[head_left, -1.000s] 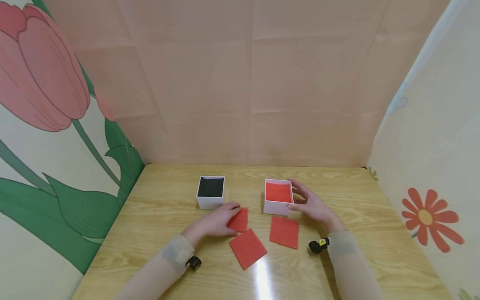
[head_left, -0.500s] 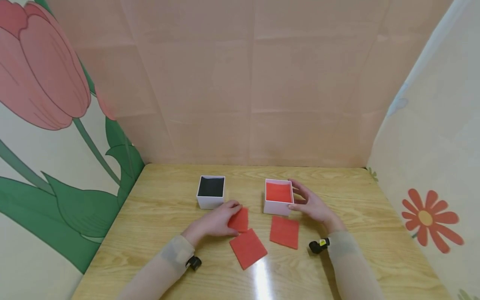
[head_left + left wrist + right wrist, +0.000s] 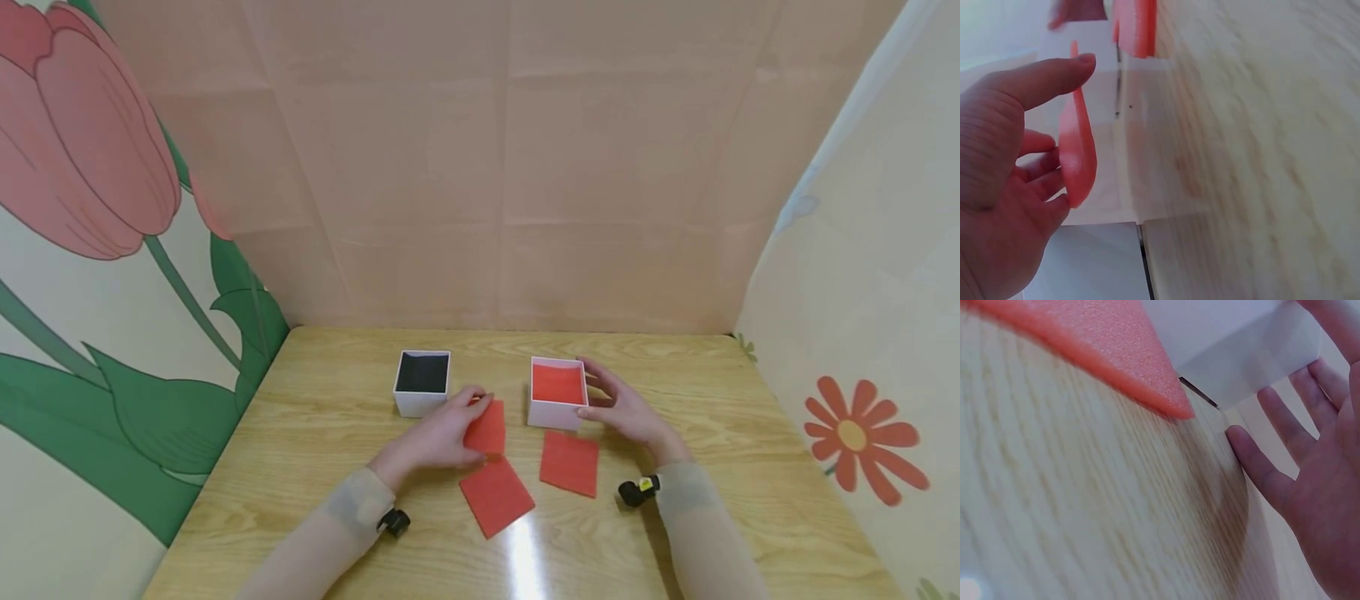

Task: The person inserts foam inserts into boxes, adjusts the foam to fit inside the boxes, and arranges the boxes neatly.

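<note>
My left hand [image 3: 467, 419] pinches a red foam square [image 3: 486, 427] between thumb and fingers, holding it tilted up off the wooden table [image 3: 337, 433]. The left wrist view shows this red foam square [image 3: 1077, 156] edge-on, bowed in my left hand [image 3: 1054, 125]. My right hand [image 3: 617, 407] rests against the right side of a white box with a red lining [image 3: 557, 392], fingers fairly straight. In the right wrist view those fingers [image 3: 1275, 478] lie beside the white box [image 3: 1235, 344]. Two more red squares [image 3: 497, 497] [image 3: 570, 462] lie flat in front.
A white box with a black lining [image 3: 422, 383] stands just left of my left hand. Pink paper walls close the back of the table, and flower-printed panels [image 3: 862, 350] close both sides. The table edge runs near the bottom of the view.
My left hand has lifted the red square it was touching off the table, tilting it up and shifting slightly right. The right hand and both boxes stay put.
</note>
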Demonstrator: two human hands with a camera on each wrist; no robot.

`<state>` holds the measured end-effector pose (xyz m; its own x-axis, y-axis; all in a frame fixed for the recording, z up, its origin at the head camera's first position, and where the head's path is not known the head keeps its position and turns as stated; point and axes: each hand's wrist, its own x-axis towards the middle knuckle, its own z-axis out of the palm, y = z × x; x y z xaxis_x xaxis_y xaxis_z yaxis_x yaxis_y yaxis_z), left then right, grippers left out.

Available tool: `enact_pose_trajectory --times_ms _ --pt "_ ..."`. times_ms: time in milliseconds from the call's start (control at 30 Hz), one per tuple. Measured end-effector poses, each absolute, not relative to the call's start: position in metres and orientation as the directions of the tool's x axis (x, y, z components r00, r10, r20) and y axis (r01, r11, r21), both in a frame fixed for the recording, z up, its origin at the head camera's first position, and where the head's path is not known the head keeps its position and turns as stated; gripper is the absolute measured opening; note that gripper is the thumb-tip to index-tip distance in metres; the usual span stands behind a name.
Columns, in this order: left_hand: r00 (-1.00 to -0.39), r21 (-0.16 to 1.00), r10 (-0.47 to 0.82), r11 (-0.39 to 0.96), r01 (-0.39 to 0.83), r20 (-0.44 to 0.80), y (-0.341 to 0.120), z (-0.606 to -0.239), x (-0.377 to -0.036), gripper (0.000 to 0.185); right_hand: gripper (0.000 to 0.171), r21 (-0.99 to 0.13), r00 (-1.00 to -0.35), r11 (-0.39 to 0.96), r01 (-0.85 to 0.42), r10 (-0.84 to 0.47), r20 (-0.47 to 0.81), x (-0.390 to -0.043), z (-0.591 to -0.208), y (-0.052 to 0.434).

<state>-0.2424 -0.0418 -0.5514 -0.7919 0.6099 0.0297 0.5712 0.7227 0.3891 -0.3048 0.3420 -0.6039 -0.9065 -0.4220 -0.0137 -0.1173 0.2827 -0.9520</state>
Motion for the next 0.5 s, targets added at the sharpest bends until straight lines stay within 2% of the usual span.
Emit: enact_pose_trajectory --times_ms 500 --pt "-0.818 0.474 0.57 0.701 0.533 0.077 -0.018 -0.535 -0.249 0.095 0.098 -0.957 -0.906 0.272 -0.103 -0.422 -0.022 -0.303 -0.604 0.342"
